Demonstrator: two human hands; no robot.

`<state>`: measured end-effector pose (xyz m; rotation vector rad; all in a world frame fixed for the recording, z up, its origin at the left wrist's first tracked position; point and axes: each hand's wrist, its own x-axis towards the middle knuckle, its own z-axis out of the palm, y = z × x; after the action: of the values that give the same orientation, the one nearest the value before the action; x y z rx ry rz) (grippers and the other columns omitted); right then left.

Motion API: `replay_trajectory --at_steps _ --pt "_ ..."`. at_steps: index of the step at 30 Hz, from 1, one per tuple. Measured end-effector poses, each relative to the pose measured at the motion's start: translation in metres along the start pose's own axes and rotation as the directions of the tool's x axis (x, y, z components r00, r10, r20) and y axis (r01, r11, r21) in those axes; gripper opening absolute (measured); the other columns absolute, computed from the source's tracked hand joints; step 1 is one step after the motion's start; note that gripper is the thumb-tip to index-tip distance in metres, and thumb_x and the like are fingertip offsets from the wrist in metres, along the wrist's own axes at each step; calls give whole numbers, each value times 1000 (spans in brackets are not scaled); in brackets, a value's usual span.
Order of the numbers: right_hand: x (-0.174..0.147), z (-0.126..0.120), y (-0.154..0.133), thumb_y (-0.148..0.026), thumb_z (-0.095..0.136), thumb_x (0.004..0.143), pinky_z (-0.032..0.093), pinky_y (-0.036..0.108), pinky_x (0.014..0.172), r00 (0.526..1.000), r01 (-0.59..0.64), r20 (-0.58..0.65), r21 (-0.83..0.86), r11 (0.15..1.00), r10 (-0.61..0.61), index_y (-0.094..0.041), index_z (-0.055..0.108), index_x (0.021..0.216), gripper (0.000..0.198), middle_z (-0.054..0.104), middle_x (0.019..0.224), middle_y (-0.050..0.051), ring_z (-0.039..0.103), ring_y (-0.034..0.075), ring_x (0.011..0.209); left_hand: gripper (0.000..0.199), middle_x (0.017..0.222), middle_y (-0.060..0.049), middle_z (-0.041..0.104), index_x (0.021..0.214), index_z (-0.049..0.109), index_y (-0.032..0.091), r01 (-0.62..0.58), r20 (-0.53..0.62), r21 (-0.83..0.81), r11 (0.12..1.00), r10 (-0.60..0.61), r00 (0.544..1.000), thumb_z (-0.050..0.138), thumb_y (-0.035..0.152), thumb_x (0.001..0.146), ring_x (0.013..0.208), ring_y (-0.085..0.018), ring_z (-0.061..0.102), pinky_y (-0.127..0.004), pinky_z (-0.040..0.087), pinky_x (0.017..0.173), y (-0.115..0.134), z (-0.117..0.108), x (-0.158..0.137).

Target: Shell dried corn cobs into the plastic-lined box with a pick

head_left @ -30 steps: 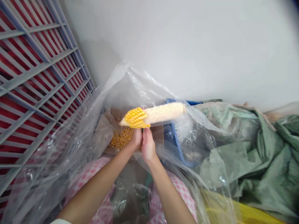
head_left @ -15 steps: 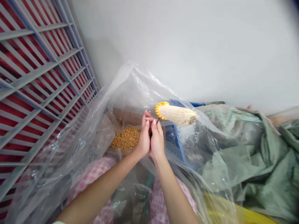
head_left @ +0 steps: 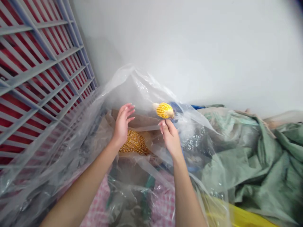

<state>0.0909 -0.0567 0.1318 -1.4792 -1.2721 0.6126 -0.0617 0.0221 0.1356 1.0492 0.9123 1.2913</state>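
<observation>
A partly shelled corn cob (head_left: 165, 110) is raised in front of me, yellow kernels toward me and a pale bare part at its left. Just beneath it, my right hand (head_left: 169, 134) is closed in a pinch on a thin dark stick that meets the cob's underside; most of the stick is hidden by the fingers. My left hand (head_left: 123, 123) is held apart to the left, fingers spread and curved, with nothing in it. Loose corn kernels (head_left: 134, 142) lie heaped below and between the hands, inside clear plastic sheeting (head_left: 132, 74).
A slatted plastic crate (head_left: 44, 66) stands tall on the left, red showing behind it. Blue plastic (head_left: 175, 107) is behind the sheeting. Crumpled green sacks (head_left: 251, 154) and a yellow item (head_left: 246, 216) lie at right. A white wall (head_left: 189, 47) rises behind.
My hands were together around the stick; the left has moved away to the left and opened. The cob has turned: its bare end pointed right, and now kernels face me.
</observation>
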Motion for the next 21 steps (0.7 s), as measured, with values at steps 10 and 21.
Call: replay_trajectory --at_steps 10,21 --pt "-10 -4 -7 -31 54 77 42 25 66 996 93 9 76 993 -94 -21 63 79 15 64 76 0 57 13 69 41 109 -6 59 98 58 20 -546 400 440 713 389 830 26 42 86 109 -18 47 -31 30 96 4 -11 -12" --pt "-15 36 -2 -38 31 87 30 19 49 996 6 -91 -102 995 -16 -20 39 64 31 44 52 -5 40 8 46 51 39 -1 47 52 49 18 446 124 250 859 -485 866 18 42 85 30 -11 44 -22 31 32 -30 21 -21"
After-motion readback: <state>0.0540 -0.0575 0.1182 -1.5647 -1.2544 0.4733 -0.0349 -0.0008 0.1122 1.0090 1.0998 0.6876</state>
